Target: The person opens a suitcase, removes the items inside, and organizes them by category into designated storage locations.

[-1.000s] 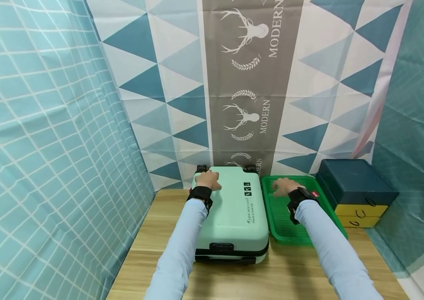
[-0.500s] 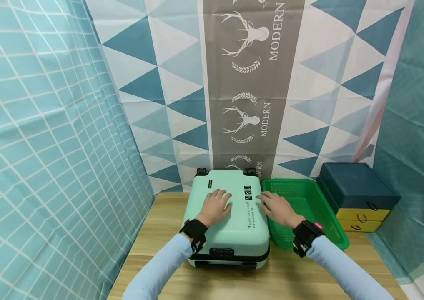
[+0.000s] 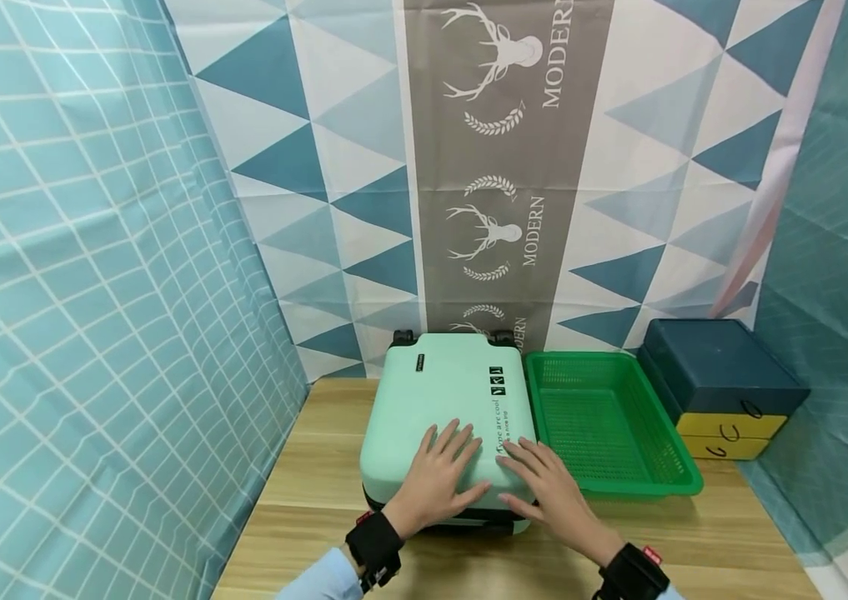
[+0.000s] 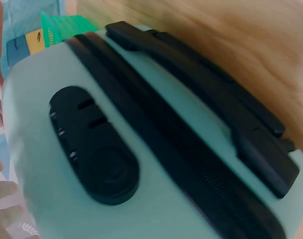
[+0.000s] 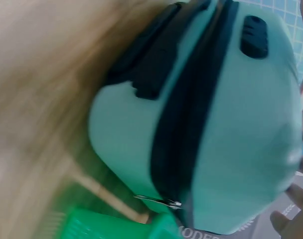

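Note:
A mint-green hard-shell suitcase lies flat, wheels toward the back wall. Over the near end of its top is my left hand, fingers spread and straight. My right hand is over the near right corner, fingers fairly straight. Neither hand grips anything; whether the fingertips touch the shell is hard to tell. In the left wrist view, the near side shows a black combination lock, a black zipper band and a carry handle. A metal zipper pull hangs by the corner in the right wrist view.
A green plastic basket stands right of the suitcase. Beyond it are stacked boxes, dark blue above yellow. The wooden table ends at patterned cloth behind and a blue checked curtain at left.
Both hands have come back toward the near end of the suitcase, the right one leaving the area over the basket. The fingers have spread. Suitcase and basket stay in place.

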`<state>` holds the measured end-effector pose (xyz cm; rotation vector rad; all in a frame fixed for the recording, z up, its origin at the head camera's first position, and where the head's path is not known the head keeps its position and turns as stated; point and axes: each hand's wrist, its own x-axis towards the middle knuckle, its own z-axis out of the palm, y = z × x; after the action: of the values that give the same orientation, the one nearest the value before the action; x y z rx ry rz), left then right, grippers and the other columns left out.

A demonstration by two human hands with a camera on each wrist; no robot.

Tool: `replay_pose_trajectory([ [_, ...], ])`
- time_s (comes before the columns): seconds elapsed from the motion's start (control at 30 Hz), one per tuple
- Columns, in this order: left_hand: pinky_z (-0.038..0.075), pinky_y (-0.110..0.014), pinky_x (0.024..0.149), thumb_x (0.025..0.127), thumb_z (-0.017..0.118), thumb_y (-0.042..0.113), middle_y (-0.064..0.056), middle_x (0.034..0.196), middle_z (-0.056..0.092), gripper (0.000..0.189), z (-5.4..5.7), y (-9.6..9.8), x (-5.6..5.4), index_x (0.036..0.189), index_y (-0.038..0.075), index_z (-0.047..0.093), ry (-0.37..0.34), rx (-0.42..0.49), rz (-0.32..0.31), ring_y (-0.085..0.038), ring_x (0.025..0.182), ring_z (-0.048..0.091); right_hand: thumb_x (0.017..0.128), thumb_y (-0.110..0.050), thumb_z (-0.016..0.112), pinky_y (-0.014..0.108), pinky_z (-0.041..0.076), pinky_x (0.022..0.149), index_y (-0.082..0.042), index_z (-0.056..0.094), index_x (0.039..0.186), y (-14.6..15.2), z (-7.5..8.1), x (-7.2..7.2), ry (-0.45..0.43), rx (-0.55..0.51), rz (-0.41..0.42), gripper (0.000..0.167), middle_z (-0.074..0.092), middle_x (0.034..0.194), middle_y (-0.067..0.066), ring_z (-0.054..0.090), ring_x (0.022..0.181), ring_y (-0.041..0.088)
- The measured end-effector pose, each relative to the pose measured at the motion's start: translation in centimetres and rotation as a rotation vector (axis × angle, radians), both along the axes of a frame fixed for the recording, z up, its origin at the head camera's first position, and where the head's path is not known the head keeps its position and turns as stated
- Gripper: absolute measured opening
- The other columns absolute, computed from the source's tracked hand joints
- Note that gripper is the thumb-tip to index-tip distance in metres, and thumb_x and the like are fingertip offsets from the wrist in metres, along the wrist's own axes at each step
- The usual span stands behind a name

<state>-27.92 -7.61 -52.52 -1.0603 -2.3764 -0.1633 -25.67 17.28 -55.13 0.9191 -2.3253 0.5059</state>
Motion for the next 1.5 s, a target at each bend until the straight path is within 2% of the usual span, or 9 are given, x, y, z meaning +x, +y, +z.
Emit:
replay_pose_trajectory([
  [0.2,0.027,-0.055,0.112,0.101,0.045,0.055,-0.017,0.149,0.043,0.062,-1.5,-0.6,0.6,0.144,0.009,0.051,0.020,0.016,0.002,-0.037,0.140,0.036,0.095,-0.040,0.065,0.041,0.015,0.118,-0.009,0.056,0.139,-0.8,-2.0,0.1,0.064,-0.027,-0.019,0.055,0.048,0.146,0.015,0.041,0.135,0.040],
  [0.33,0.025,-0.055,0.113,0.101,0.051,0.050,-0.018,0.150,0.043,0.062,-2.2,-0.9,0.5,0.145,0.007,0.050,0.063,0.005,-0.004,-0.037,0.140,0.037,0.100,-0.042,0.057,0.038,0.011,0.119,-0.008,0.056,0.139,-1.0,-2.5,-0.1,0.085,-0.045,-0.036,0.051,0.049,0.146,0.015,0.041,0.134,0.040],
  [0.53,0.026,-0.054,0.113,0.101,0.051,0.050,-0.016,0.151,0.042,0.062,-3.0,-0.7,0.3,0.147,0.009,0.047,0.110,-0.023,0.020,-0.035,0.140,0.037,0.104,-0.044,0.047,0.041,0.022,0.115,-0.006,0.059,0.134,-0.7,-3.7,0.6,0.130,-0.142,-0.083,0.050,0.051,0.144,0.016,0.044,0.131,0.039],
  [0.7,0.023,-0.053,0.114,0.102,0.049,0.048,-0.016,0.153,0.040,0.062,-3.2,-0.6,0.7,0.149,0.008,0.045,0.084,-0.014,0.007,-0.036,0.142,0.033,0.104,-0.029,0.049,0.034,0.041,0.093,0.002,0.064,0.112,-0.3,-6.4,2.8,0.179,-0.335,-0.283,0.036,0.060,0.123,0.018,0.056,0.105,0.034],
  [0.83,0.020,-0.053,0.115,0.103,0.048,0.047,-0.016,0.154,0.038,0.061,-3.3,-0.6,0.8,0.149,0.008,0.044,0.060,-0.002,0.008,-0.036,0.143,0.031,0.090,-0.001,0.057,0.039,0.050,0.062,0.005,0.063,0.105,-0.2,-8.1,3.5,0.104,-0.386,-0.473,0.017,0.064,0.100,0.018,0.062,0.082,0.031],
  [1.03,0.017,-0.053,0.116,0.105,0.043,0.045,-0.017,0.155,0.037,0.059,-3.4,-0.6,0.4,0.150,0.007,0.043,0.046,0.021,0.004,-0.037,0.143,0.030,0.079,0.015,0.059,0.032,0.042,0.041,0.010,0.064,0.116,-0.3,-8.8,2.2,-0.135,-0.339,-0.555,0.038,0.069,0.093,0.024,0.060,0.056,0.023],
  [1.2,0.018,-0.053,0.116,0.105,0.042,0.045,-0.017,0.155,0.036,0.059,-3.4,-0.8,0.3,0.151,0.008,0.042,0.056,0.008,0.006,-0.036,0.144,0.029,0.082,0.018,0.056,0.035,0.041,0.041,0.015,0.055,0.128,-0.8,-9.3,1.0,-0.315,-0.305,-0.556,0.047,0.066,0.087,0.029,0.057,0.051,0.025],
  [1.27,0.018,-0.053,0.116,0.105,0.044,0.044,-0.017,0.155,0.036,0.059,-3.3,-0.8,0.4,0.151,0.008,0.042,0.054,0.007,0.002,-0.036,0.144,0.029,0.083,0.019,0.054,0.039,0.044,0.044,0.015,0.052,0.131,-0.9,-9.5,0.6,-0.365,-0.310,-0.562,0.048,0.065,0.094,0.032,0.060,0.057,0.032],
  [1.5,0.020,-0.053,0.115,0.102,0.052,0.044,-0.016,0.155,0.036,0.062,-3.0,-0.8,0.4,0.151,0.009,0.041,0.052,-0.009,0.004,-0.035,0.144,0.029,0.086,0.020,0.054,0.050,0.051,0.056,0.015,0.054,0.130,-0.9,-10.3,-0.7,-0.358,-0.351,-0.580,0.044,0.063,0.108,0.036,0.065,0.071,0.043],
])
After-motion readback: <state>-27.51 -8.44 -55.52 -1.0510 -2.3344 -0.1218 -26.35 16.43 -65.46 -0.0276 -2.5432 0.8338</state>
